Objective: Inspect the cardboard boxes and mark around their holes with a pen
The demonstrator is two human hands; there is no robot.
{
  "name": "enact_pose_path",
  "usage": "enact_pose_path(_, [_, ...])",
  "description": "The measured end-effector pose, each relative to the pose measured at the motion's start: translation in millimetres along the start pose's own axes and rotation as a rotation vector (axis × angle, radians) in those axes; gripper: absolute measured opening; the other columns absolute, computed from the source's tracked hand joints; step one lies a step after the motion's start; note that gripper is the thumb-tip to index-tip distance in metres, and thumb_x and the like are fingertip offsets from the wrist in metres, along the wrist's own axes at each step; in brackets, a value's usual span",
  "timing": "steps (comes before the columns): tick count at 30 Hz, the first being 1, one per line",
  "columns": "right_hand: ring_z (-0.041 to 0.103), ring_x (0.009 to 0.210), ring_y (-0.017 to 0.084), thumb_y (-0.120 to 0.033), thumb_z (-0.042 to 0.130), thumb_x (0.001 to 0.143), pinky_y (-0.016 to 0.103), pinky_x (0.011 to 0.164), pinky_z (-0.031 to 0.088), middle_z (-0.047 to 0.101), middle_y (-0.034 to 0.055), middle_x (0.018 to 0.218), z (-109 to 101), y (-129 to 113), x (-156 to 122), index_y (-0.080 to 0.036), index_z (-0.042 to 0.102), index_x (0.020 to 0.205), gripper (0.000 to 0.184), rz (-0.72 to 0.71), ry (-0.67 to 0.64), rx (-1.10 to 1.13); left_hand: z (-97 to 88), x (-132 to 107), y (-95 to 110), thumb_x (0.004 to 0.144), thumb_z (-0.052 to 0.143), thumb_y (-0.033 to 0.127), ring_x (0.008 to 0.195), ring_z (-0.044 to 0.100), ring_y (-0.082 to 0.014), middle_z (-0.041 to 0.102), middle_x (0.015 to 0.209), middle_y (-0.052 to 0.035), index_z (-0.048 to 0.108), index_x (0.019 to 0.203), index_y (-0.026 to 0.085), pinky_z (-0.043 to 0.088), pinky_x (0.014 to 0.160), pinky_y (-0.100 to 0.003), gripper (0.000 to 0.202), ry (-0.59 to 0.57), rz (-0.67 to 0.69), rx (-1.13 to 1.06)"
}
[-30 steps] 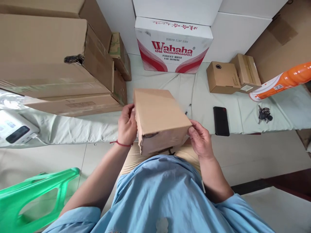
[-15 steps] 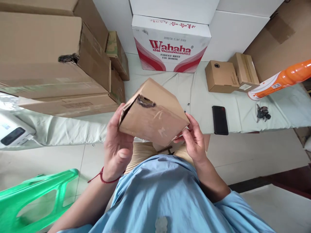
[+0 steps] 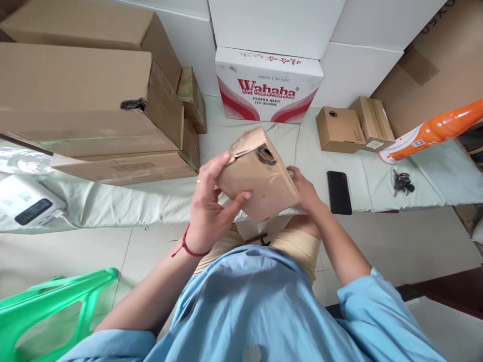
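Observation:
A small brown cardboard box [image 3: 260, 186] is held tilted in front of my lap, above the near edge of the table. Its upper face has a dark, ragged-edged hole near the far corner, and a flap edge at the far left looks slightly lifted. My left hand [image 3: 213, 206] grips the left side, thumb on the upper face and fingers at the far left edge. At the right side, my right hand [image 3: 304, 190] holds the box from behind; most of its fingers are hidden by the cardboard.
Large cardboard boxes [image 3: 75, 95] are stacked at left, beside a white device with a dark screen [image 3: 33, 211]. A Wahaha carton [image 3: 267, 90] stands at the back. Rightward are small boxes [image 3: 339, 129], a phone [image 3: 339, 192], keys [image 3: 403, 182] and an orange bottle [image 3: 433, 130]. A green stool [image 3: 86, 301] stands lower left.
The box has turned in my hands, its holed corner moving right. My left thumb now presses on the upper face, and my right hand has shifted further behind the right edge.

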State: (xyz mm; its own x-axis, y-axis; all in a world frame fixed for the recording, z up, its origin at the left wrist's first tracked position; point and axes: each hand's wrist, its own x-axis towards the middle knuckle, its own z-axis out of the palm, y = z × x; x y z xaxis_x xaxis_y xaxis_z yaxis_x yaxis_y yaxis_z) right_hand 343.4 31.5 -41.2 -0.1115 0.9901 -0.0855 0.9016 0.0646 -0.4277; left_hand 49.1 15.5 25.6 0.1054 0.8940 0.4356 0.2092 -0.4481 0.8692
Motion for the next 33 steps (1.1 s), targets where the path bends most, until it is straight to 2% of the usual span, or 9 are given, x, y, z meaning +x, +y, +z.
enact_pose_path(4, [0.076,0.11,0.034,-0.028,0.06,0.1,0.037,0.082,0.057,0.08,0.0146,0.126,-6,-2,12,-0.024,0.073,0.139,0.041,-0.092,-0.151,-0.188,3.7,5,12,0.09,0.089,0.037,0.155,0.05,-0.0383,0.06,0.158,-0.0122,0.063,0.153,0.031,0.044,0.13,-0.057,0.068,-0.09,0.047,0.031])
enact_pose_path(10, [0.073,0.109,0.035,-0.015,0.059,0.099,0.038,0.077,0.054,0.081,0.0192,0.114,-24,1,-1,-0.019,0.08,0.112,0.025,-0.144,-0.208,-0.268,3.6,15,14,0.092,0.088,0.037,0.155,0.05,-0.038,0.06,0.16,-0.0126,0.062,0.156,0.03,0.046,0.13,-0.058,0.07,-0.118,0.037,0.047])
enact_pose_path(15, [0.072,0.107,0.031,-0.017,0.053,0.105,0.034,0.074,0.053,0.081,0.016,0.104,-48,29,-40,-0.019,0.076,0.117,0.026,-0.143,-0.104,-0.343,5.6,29,13,0.096,0.084,0.034,0.153,0.053,-0.0363,0.06,0.16,-0.0134,0.055,0.161,0.03,0.049,0.127,-0.057,0.072,-0.187,0.153,0.092])
enact_pose_path(18, [0.073,0.095,0.025,-0.024,0.053,0.107,0.034,0.075,0.055,0.081,0.0113,0.107,-62,42,-72,-0.022,0.075,0.129,0.031,-0.133,0.138,-0.108,11.9,37,15,0.098,0.081,0.034,0.153,0.053,-0.0354,0.059,0.161,-0.0131,0.052,0.162,0.032,0.053,0.124,-0.055,0.071,-0.226,0.216,0.105])
enact_pose_path(21, [0.07,0.078,0.019,-0.027,0.061,0.103,0.032,0.068,0.054,0.077,0.0059,0.093,-73,42,-100,-0.026,0.082,0.11,0.022,-0.123,0.428,0.333,22.5,41,15,0.099,0.08,0.034,0.152,0.054,-0.0349,0.059,0.161,-0.0128,0.051,0.162,0.033,0.053,0.123,-0.055,0.069,-0.242,0.26,0.119])
enact_pose_path(26, [0.036,0.048,0.011,-0.035,0.074,0.086,0.022,0.037,0.029,0.058,-0.0029,0.069,-80,25,-114,-0.03,0.083,0.112,0.027,-0.206,0.713,1.355,40.9,44,9,0.094,0.082,0.036,0.148,0.058,-0.0353,0.059,0.157,-0.0125,0.047,0.163,0.032,0.052,0.124,-0.054,0.077,-0.233,0.244,0.062])
enact_pose_path(29, [0.034,0.05,0.01,-0.038,0.086,0.076,0.02,0.036,0.025,0.053,-0.0048,0.067,-80,6,-101,-0.031,0.083,0.113,0.037,-0.194,0.731,1.51,48.3,46,2,0.092,0.082,0.037,0.147,0.057,-0.036,0.06,0.154,-0.0117,0.05,0.157,0.031,0.048,0.126,-0.056,0.073,-0.192,0.26,0.071])
enact_pose_path(31, [0.035,0.049,0.01,-0.049,0.087,0.083,0.02,0.039,0.029,0.047,-0.0061,0.061,-78,-11,-90,-0.03,0.082,0.1,0.026,-0.17,0.726,1.483,53.0,47,-3,0.092,0.083,0.041,0.149,0.056,-0.0367,0.06,0.152,-0.012,0.053,0.153,0.03,0.046,0.127,-0.058,0.068,-0.17,0.255,0.076])
enact_pose_path(33, [0.032,0.045,0.01,-0.06,0.075,0.095,0.021,0.042,0.03,0.041,-0.0073,0.053,-75,-30,-81,-0.026,0.078,0.086,0.035,-0.163,0.713,1.418,58.4,47,-8,0.092,0.085,0.049,0.15,0.054,-0.0372,0.06,0.152,-0.0129,0.054,0.149,0.031,0.049,0.125,-0.057,0.068,-0.157,0.214,0.054])
